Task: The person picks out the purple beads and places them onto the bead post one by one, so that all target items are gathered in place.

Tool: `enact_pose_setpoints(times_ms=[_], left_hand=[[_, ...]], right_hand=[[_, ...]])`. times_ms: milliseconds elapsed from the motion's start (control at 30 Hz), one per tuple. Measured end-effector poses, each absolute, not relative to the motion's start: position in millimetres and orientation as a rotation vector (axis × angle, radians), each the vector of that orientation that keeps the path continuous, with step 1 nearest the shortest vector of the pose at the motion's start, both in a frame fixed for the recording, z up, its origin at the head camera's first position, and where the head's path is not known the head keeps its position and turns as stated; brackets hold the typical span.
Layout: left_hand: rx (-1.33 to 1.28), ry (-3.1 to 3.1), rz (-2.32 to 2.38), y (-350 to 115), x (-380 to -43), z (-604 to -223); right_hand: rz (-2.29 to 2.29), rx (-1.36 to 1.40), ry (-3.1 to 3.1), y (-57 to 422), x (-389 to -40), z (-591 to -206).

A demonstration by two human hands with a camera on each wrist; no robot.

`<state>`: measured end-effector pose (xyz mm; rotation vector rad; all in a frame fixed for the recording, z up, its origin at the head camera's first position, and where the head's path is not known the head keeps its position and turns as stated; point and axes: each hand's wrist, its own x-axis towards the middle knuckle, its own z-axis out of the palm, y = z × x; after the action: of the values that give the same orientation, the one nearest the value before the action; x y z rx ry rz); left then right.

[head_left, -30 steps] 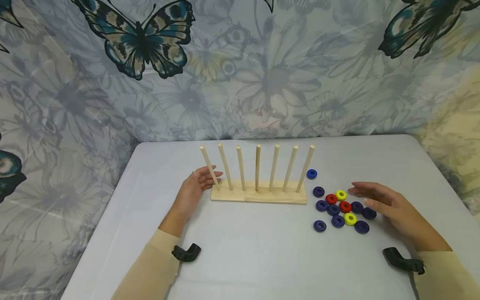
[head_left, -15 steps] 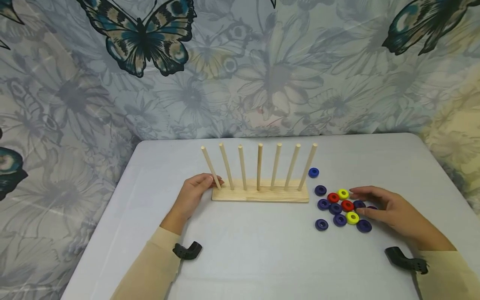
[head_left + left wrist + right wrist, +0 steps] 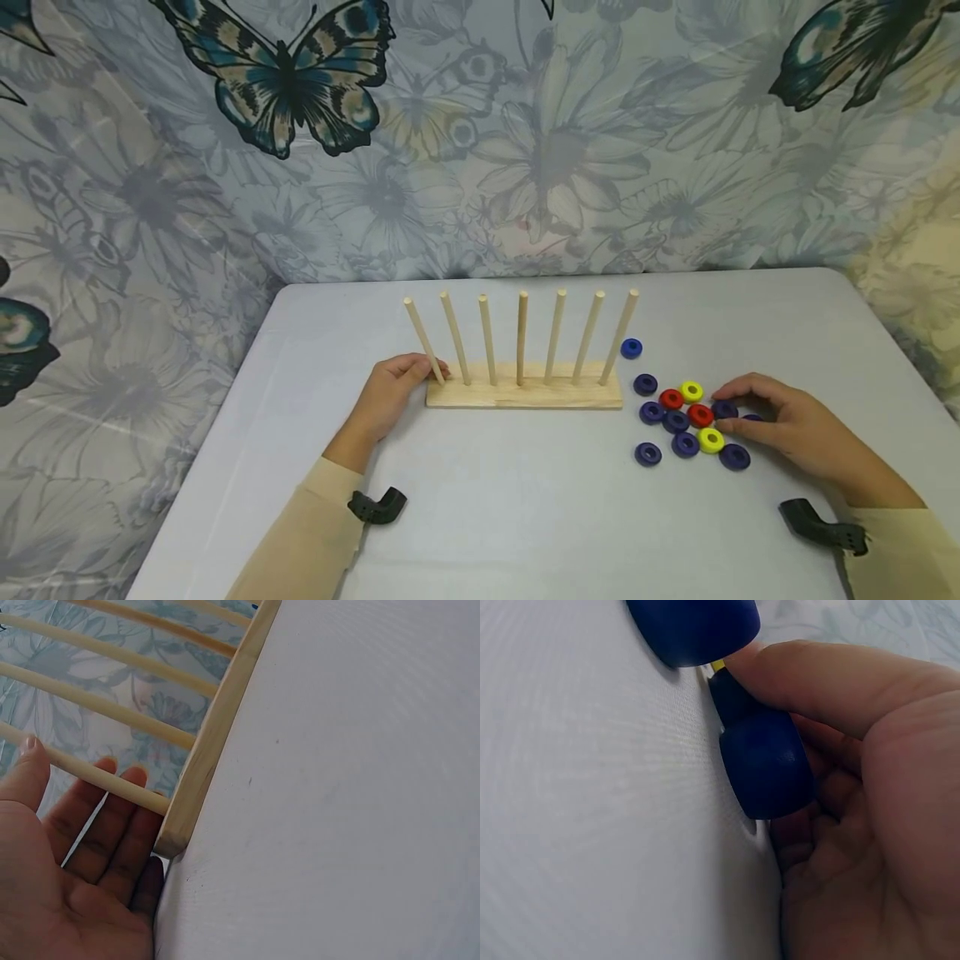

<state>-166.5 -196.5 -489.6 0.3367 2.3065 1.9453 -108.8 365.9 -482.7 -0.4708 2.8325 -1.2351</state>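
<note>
A light wooden peg stand (image 3: 525, 396) with a row of upright pegs sits on the table. My left hand (image 3: 386, 398) holds its leftmost peg (image 3: 112, 782), thumb on one side and fingers behind. At the right, my right hand (image 3: 798, 429) pinches a dark blue ring (image 3: 724, 409) between thumb and fingers, low at the table. Another blue ring (image 3: 256, 606) barely shows at the top of the left wrist view. In the right wrist view a nearer blue ring (image 3: 769, 765) lies by the palm and partly hides the pinched ring (image 3: 731, 697).
Several loose rings lie right of the stand: red rings (image 3: 701, 416), yellow rings (image 3: 711, 441) and dark blue ones. One blue ring (image 3: 632, 348) lies apart near the stand's right end. The white table (image 3: 562, 508) meets a patterned cloth (image 3: 480, 167) at the back.
My left thumb and fingers have come onto the leftmost peg. My right hand has lowered into the rings and closed its thumb and fingers on a dark blue one.
</note>
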Motion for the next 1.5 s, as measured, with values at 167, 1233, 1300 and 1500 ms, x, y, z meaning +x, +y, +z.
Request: enact_pose_setpoints(times_ms=[167, 1233, 1300, 1500], left_hand=[[0.354, 2.328, 1.929, -196, -165, -487], [0.384, 2.322, 1.899, -196, -168, -488], [0.381, 2.323, 1.9, -195, -168, -486], [0.357, 2.327, 1.906, -197, -166, -486]], right_hand=[[-1.235, -0.451, 2.835, 364, -109, -480], [-1.338, -0.086, 2.934, 351, -101, -448], [-1.364, -0.113, 2.961, 344, -100, -442], [-1.464, -0.316, 2.964, 322, -100, -429]])
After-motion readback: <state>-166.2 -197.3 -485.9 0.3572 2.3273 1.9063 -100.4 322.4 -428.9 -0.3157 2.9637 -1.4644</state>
